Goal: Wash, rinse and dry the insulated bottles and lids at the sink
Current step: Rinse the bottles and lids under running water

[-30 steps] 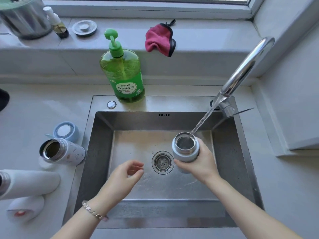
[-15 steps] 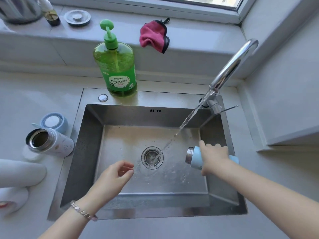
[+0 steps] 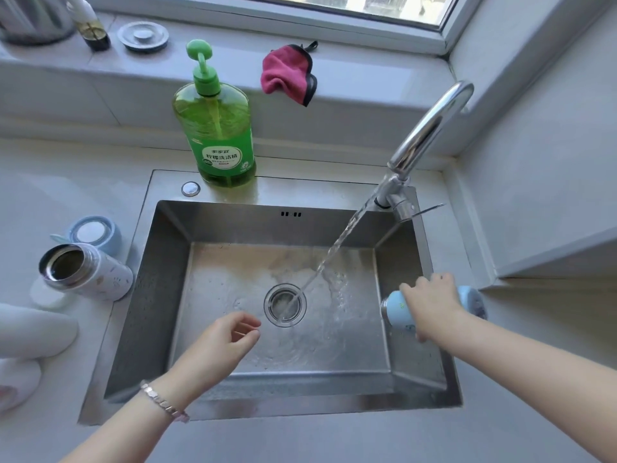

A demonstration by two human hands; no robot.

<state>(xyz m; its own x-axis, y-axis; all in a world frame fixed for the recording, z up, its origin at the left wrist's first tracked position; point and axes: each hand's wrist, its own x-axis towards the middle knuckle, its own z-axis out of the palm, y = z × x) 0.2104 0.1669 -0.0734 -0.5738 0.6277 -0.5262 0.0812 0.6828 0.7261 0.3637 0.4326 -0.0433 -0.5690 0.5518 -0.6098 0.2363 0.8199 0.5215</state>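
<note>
Blue bottle [image 3: 397, 312] lies sideways in right hand [image 3: 434, 305], seemingly over sink rim [image 3: 283, 409].

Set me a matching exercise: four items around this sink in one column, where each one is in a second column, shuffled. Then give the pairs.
Column one:
1. light-blue bottle
2. white bottle
3. green soap bottle
4. pink cloth

Column two:
A. upright on the back ledge of the sink
B. draped over the edge of the windowsill
C. held sideways in the right hand
D. lying on its side, mouth open, on the left counter

Pairs: 1-C, 2-D, 3-A, 4-B
</note>
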